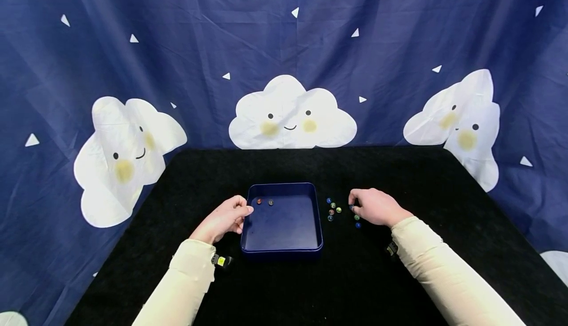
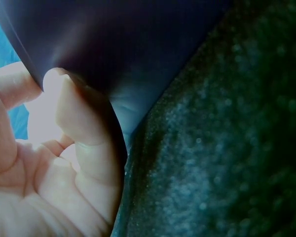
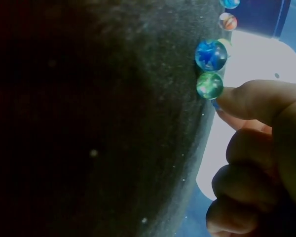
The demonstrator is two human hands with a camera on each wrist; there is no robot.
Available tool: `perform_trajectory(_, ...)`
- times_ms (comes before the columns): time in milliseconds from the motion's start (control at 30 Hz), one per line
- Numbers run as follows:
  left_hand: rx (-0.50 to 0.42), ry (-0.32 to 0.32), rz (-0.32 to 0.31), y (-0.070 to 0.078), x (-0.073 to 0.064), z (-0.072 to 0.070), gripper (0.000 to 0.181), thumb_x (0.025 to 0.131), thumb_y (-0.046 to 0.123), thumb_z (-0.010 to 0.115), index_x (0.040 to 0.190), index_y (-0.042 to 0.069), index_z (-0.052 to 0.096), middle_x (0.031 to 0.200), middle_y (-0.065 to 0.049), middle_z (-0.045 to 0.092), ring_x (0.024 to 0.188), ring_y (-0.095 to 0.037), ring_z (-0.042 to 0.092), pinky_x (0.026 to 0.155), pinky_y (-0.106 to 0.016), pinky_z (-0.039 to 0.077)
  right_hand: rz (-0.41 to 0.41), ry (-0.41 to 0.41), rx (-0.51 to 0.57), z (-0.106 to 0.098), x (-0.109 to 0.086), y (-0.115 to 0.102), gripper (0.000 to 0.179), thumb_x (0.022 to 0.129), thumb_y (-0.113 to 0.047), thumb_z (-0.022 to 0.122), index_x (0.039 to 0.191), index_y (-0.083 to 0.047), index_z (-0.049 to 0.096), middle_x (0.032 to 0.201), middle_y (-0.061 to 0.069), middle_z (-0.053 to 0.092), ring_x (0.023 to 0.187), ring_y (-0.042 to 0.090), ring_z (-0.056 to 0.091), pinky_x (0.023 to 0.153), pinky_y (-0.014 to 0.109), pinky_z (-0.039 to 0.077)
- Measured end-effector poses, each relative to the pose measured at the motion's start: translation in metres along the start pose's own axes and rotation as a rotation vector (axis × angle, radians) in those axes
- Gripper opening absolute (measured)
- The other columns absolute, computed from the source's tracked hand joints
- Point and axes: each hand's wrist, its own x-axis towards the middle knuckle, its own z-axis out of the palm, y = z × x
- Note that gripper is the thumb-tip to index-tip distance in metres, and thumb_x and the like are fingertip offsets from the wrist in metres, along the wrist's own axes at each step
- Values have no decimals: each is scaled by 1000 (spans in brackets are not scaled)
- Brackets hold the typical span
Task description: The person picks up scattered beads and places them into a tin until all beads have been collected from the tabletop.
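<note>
Navy tray [image 1: 282, 230]: rests on the black cloth [image 1: 284, 291], left of the loose marbles; a pull or push on its left wall could slide it and set its contents rolling.
Left hand [image 1: 226, 216]: thumb and fingers pinch the tray's left wall; bearing down too hard might tip that side.
Marbles in the tray: an orange marble [image 1: 259, 201] and a dull marble [image 1: 271, 202] sit at the far left, slightly apart; being round, they would likely run at any tilt.
Right hand [image 1: 377, 206]: thumb and forefinger are narrowed on a bluish marble [image 1: 352, 208], mostly hidden; something so smooth could squirt from so small a pinch.
Near the right thumb: a green marble [image 1: 357, 217] and, nearer, a blue marble [image 1: 358, 225]; a stray thumb could knock the green one into its neighbour.
Five-marble cluster [image 1: 333, 205]: lies between the tray and the right hand; a low leftward sweep might scatter it.
Tray's right wall: stands between the right hand and the tray floor; a marble carried too low could strike it and drop outside.
</note>
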Motion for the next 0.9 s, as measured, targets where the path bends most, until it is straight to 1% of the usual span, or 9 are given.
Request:
perform_trajectory(167, 6, 1, 3, -1, 1, 0, 20, 97, 15, 63, 94, 5, 46, 70, -3, 48, 52, -13, 49, 48, -23, 48, 9, 25, 24, -6, -3, -3, 11, 87, -17, 72, 92, -22, 64, 65, -12, 51, 60, 10, 50, 58, 36, 45)
perform_trajectory(467, 13, -3, 7, -2, 1, 0, 21, 97, 15, 64, 94, 5, 46, 71, -4, 48, 52, -14, 50, 49, -24, 48, -15, 57, 64, -13, -5, -18, 12, 87, -20, 72, 91, -25, 62, 62, -13, 47, 57, 8, 47, 56, 32, 42)
perform_trajectory(667, 20, -3, 8, -2, 1, -1, 21, 97, 16, 64, 94, 6, 46, 72, -4, 48, 54, -14, 50, 50, -24, 48, -70, 83, 105, -23, -7, -41, 14, 88, -23, 73, 93, -27, 61, 62, -15, 47, 54, 4, 47, 55, 29, 42)
perform_trajectory(900, 21, -6, 3, -3, 3, -1, 21, 97, 17, 64, 94, 5, 46, 72, -4, 49, 53, -14, 50, 50, -25, 48, -152, 83, 119, -31, -10, -67, 14, 89, -26, 75, 93, -30, 62, 60, -17, 44, 53, 2, 44, 52, 27, 41)
